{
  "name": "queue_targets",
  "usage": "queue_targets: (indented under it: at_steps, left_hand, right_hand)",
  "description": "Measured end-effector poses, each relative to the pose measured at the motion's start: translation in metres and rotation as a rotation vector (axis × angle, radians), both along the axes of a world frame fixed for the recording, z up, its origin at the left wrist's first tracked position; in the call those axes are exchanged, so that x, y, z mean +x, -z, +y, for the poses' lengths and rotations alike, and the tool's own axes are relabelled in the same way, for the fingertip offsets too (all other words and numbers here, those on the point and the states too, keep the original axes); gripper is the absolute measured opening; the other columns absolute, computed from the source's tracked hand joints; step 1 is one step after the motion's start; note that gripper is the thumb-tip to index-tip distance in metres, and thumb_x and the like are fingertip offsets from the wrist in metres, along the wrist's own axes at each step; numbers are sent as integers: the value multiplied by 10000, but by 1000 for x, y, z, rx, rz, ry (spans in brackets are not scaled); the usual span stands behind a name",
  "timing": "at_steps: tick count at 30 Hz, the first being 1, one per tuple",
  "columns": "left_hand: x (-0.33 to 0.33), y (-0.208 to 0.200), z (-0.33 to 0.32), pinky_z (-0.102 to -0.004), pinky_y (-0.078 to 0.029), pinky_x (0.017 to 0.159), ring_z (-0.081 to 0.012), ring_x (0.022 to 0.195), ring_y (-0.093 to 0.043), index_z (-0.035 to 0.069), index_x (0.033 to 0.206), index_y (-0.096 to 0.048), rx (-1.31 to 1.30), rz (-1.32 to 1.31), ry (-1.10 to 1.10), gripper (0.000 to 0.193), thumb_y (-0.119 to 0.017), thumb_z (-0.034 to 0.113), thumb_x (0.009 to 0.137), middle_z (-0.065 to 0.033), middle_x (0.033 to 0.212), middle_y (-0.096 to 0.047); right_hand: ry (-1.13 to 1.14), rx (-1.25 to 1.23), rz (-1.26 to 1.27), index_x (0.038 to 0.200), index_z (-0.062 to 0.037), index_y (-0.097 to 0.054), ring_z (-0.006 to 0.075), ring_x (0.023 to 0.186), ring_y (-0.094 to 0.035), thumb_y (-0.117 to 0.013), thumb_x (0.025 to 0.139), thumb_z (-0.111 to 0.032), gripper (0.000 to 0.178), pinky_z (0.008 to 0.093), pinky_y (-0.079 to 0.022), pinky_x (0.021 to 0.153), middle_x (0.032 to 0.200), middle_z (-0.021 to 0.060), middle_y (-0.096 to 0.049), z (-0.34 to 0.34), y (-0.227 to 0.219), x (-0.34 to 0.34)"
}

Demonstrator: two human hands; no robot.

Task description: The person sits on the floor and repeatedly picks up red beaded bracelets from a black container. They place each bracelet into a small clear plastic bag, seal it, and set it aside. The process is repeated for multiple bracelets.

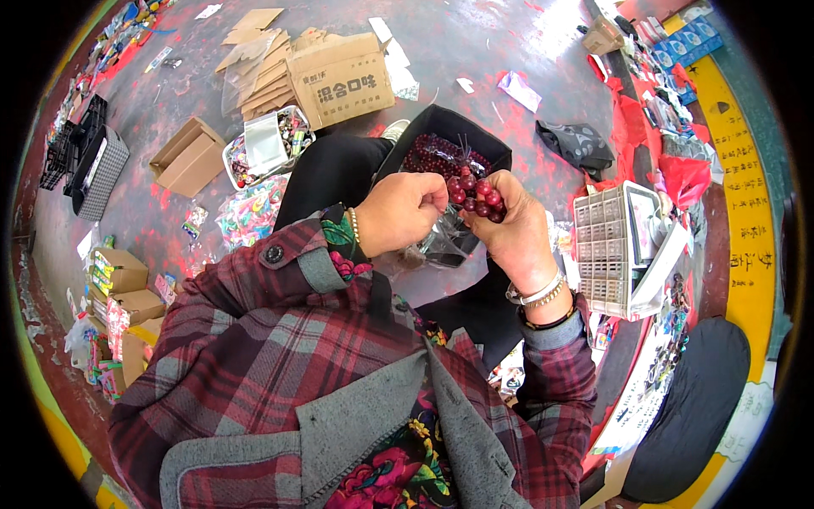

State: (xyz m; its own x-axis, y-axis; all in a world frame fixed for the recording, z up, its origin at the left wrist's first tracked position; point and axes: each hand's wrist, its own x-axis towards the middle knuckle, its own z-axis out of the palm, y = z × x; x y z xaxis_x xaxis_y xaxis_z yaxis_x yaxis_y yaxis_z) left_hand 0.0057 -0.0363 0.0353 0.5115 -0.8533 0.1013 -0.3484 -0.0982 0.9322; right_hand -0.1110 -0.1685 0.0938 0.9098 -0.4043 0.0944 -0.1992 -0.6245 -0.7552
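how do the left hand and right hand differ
The right hand holds dark red beads; the left hand has its fingertips bunched beside them. The right wrist wears a white bangle; the left wrist shows a yellowish beaded bracelet but no such bangle. Both emerge from plaid sleeves with grey cuffs.

Left grip [403, 210] pinched, right grip [519, 229] curled, near each other, forearms [555, 365] angled inward.

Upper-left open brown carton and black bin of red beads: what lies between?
In the head view, between the carton and bin: a white tub of mixed small items, then the person's left leg.
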Motion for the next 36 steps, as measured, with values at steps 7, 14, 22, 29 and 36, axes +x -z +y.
queue_targets:
  at_steps: [7,14,22,29,36]
  left_hand:
    - [1,-7,3,-235,-417,562,-56,609,-502,-12,831,-589,109,-28,79,112,-525,46,759,-34,658,-574]
    - [7,-11,8,-234,-427,560,-66,610,-525,-12,823,-599,131,-3,157,113,-525,51,766,-45,673,-598]
    - [19,-23,13,-235,-436,627,-104,675,-553,-3,869,-617,-85,-157,445,130,-527,30,781,-103,1034,-583]
    - [22,-20,8,-303,-474,748,-193,827,-603,-12,929,-628,-196,-199,632,170,-542,2,783,-136,1097,-558]
    - [21,-23,13,-304,-472,749,-210,817,-600,-17,911,-649,-80,-65,617,166,-554,3,777,-132,987,-611]
  right_hand:
    - [-43,430,7,840,-48,-501,68,620,-481,-704,717,-70,239,230,-414,567,678,-16,-499,-15,14,-4]
    - [-5,977,92,924,-57,-521,63,609,-522,-609,816,-92,144,187,-387,518,726,-10,-549,-35,24,-11]
    - [-309,839,227,1067,-32,-551,58,709,-493,-537,854,-57,215,193,-402,639,789,-20,-548,-47,25,-25]
    - [-573,591,403,1006,-27,-576,76,748,-497,-561,804,-66,205,236,-416,680,807,-3,-567,-46,21,-25]
    - [-398,243,413,989,-66,-546,104,668,-506,-693,697,-135,335,250,-417,625,691,49,-526,-26,18,-24]
